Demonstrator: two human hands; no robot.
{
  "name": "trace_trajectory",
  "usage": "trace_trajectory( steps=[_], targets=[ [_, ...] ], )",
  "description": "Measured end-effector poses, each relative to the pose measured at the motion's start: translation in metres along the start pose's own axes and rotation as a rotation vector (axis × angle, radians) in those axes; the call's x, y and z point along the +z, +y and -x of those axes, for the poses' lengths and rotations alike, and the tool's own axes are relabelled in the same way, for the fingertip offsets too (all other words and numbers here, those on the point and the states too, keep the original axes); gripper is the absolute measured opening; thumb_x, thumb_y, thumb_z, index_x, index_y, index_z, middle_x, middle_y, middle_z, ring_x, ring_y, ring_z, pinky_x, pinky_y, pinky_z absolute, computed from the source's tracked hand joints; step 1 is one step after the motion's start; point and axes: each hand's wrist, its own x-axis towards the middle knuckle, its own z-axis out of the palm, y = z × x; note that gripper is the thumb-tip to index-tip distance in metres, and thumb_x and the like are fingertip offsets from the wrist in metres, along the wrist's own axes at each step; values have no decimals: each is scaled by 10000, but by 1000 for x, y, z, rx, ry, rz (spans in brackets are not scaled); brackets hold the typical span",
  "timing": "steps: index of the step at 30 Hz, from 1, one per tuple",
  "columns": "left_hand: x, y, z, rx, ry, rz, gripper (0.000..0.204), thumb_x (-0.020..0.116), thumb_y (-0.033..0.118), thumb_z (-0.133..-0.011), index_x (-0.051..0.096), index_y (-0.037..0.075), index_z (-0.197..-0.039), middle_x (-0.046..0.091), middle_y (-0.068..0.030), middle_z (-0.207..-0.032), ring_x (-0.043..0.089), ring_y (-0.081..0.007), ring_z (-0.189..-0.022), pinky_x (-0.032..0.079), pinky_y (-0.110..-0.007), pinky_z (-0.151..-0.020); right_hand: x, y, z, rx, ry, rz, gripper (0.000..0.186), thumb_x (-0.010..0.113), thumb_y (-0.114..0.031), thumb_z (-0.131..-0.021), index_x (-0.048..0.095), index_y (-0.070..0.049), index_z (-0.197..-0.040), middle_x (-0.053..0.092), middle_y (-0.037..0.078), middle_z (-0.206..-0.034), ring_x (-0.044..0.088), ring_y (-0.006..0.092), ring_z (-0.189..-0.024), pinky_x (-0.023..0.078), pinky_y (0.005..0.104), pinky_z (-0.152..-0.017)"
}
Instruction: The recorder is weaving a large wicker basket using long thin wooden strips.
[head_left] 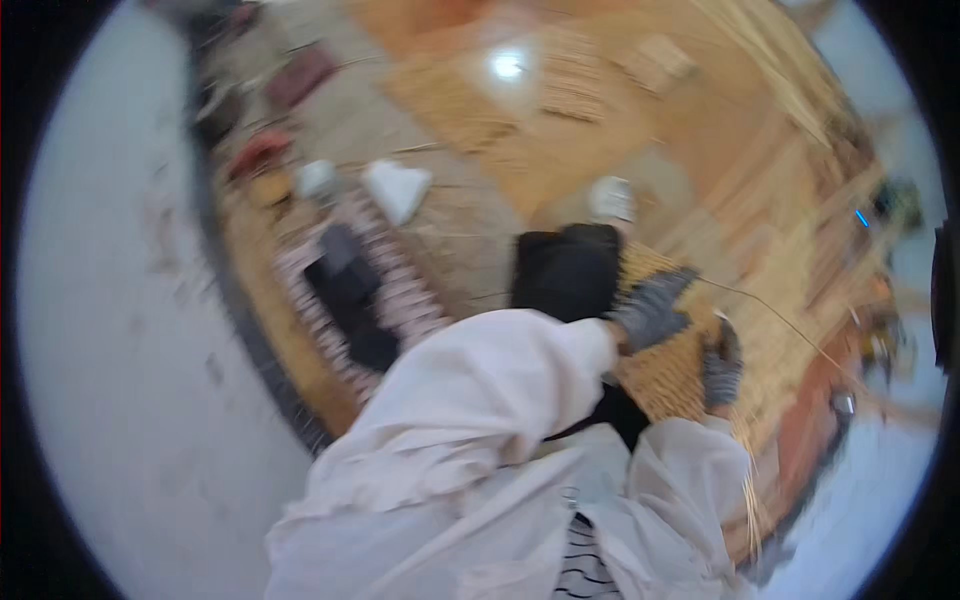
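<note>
A tan woven mat [662,388] of thin plant strips lies at my lap, between my two hands. My left hand [652,308], in a grey glove, rests on its far part with the fingers stretched out and the thumb apart. At the mat's right edge, my right hand [722,365], also gloved in grey, has its fingers bent together; blur hides what they hold. A long thin strip [775,308] curves away to the right from near my left fingertips. More loose strips [750,490] hang beside my right forearm.
Several woven pieces [572,80] lie on the floor ahead. To the left is a patterned mat [415,300] with dark cloth [345,285] on it, near a white block [398,190]. Long strips [770,60] lie at the far right. My dark-clad leg [565,270] and white shoe [612,200] extend forward.
</note>
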Motion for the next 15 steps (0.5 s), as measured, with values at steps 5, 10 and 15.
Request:
trace_trajectory(
  steps=[5,10,15],
  targets=[
    [-5,14,40,-66,241,-267,550,593,193,-737,389,4,-1211,421,-242,-1198,461,-382,-1047,385,-408,-894,16,15,-12,-16,-71,299,474,520,-310,-851,452,18,-1187,499,163,-1157,504,260,-1020,381,323,-892],
    [-88,94,220,107,181,-136,471,612,136,-737,433,20,-1158,484,-202,-1106,521,-341,-959,443,-374,-814,16,-7,-9,-61,-130,285,491,510,-306,-861,418,2,-1231,470,167,-1208,451,254,-1098,333,315,-939],
    [-239,-33,371,-429,738,-600,227,511,173,-850,545,35,-1027,584,-63,-920,561,-188,-836,450,-294,-734,4,-20,-11,13,-66,375,456,493,-289,-872,437,4,-1217,452,151,-1237,424,267,-1132,311,314,-954]
  ],
)
